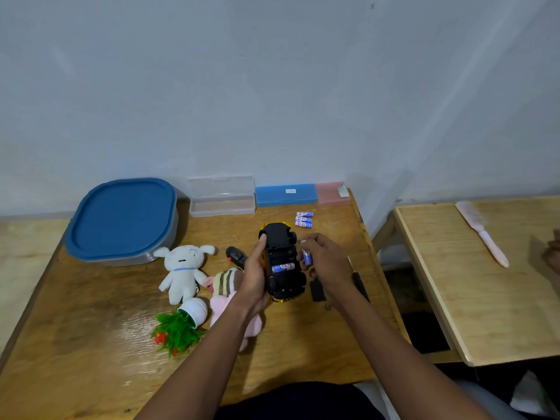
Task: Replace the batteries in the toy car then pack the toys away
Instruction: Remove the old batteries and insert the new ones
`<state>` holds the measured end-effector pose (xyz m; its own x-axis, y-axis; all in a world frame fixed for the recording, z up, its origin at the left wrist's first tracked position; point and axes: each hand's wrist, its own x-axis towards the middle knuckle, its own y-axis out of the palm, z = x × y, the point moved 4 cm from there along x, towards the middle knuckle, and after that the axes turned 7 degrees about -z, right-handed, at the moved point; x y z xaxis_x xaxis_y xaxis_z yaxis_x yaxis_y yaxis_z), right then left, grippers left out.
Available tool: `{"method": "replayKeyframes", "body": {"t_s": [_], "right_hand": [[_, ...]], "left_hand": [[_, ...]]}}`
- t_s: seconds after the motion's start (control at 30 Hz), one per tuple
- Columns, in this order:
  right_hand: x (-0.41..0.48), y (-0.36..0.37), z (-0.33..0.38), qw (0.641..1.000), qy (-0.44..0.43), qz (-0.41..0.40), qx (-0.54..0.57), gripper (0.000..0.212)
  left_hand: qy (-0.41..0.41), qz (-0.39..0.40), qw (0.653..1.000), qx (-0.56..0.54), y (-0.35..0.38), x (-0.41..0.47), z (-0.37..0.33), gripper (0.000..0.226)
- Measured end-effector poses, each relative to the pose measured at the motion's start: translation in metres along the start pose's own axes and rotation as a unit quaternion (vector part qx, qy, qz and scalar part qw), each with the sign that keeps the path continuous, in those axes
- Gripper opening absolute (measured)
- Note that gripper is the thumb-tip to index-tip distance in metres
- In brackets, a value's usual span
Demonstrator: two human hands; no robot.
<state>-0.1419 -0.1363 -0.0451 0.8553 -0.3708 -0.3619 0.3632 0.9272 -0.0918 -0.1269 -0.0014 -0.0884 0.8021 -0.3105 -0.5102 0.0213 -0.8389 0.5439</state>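
Forearms [212,347] bare; dark navy garment [288,401] on body.

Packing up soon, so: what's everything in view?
toy car: 1, black, upside down
fitted battery: 1, blue, in car
held battery: 1, blue, beside car
loose batteries: 3, blue, behind car
tub: 1, blue lid, rear left
cases: 3, clear, blue, pink, back edge
white plush: 1, left of car
pink plush: 1, beside white plush
fake plant: 1, green, tipped over
black gadget: 1, left of car
black cover: 1, right of car
screwdriver: 1, black, right edge
brush: 1, pink, side table
left hand: 1, grips car
right hand: 1, pinches held battery
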Motion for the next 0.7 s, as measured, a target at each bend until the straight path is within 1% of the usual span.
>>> {"method": "replayKeyframes", "body": {"t_s": [0.1, 0.2, 0.27, 0.33, 0.37, 0.4, 0.47, 0.5, 0.63, 0.7], "right_hand": [[-0.001, 0.001, -0.01, 0.998, 0.047, 0.029, -0.007, 0.011], [-0.002, 0.0, -0.016, 0.998, 0.057, 0.025, -0.015, 0.008], [-0.002, -0.001, -0.017, 0.998, 0.046, 0.017, -0.025, 0.01], [-0.001, -0.002, -0.018, 0.998, 0.027, 0.005, -0.054, 0.01], [0.0, -0.003, -0.018, 0.997, 0.011, -0.002, -0.077, 0.009], [0.001, -0.003, -0.018, 0.995, -0.006, -0.008, -0.102, 0.008], [0.002, -0.002, -0.019, 0.989, -0.032, -0.02, -0.14, 0.007], [0.003, -0.002, -0.019, 0.987, -0.041, -0.026, -0.15, 0.007], [0.006, 0.0, -0.017, 0.982, -0.068, -0.031, -0.172, 0.005], [0.008, 0.001, -0.016, 0.982, -0.063, -0.019, -0.176, 0.005]], "left_hand": [[-0.003, 0.017, 1.0, 0.018, 0.001, -0.002, 0.001, 0.056], [-0.006, 0.01, 1.0, 0.029, 0.0, -0.001, 0.003, 0.054], [0.011, -0.029, 0.999, 0.036, -0.003, 0.002, 0.003, 0.057], [0.036, -0.073, 0.996, 0.045, -0.007, 0.006, 0.003, 0.064], [0.047, -0.092, 0.993, 0.051, -0.008, 0.008, 0.004, 0.063], [0.063, -0.106, 0.991, 0.056, -0.007, 0.009, 0.003, 0.058], [0.093, -0.118, 0.986, 0.077, -0.006, 0.011, 0.0, 0.044], [0.104, -0.118, 0.983, 0.092, -0.005, 0.012, 0.0, 0.041], [0.129, -0.12, 0.976, 0.125, -0.004, 0.013, -0.002, 0.053], [0.132, -0.119, 0.976, 0.123, -0.004, 0.013, -0.003, 0.05]]}}
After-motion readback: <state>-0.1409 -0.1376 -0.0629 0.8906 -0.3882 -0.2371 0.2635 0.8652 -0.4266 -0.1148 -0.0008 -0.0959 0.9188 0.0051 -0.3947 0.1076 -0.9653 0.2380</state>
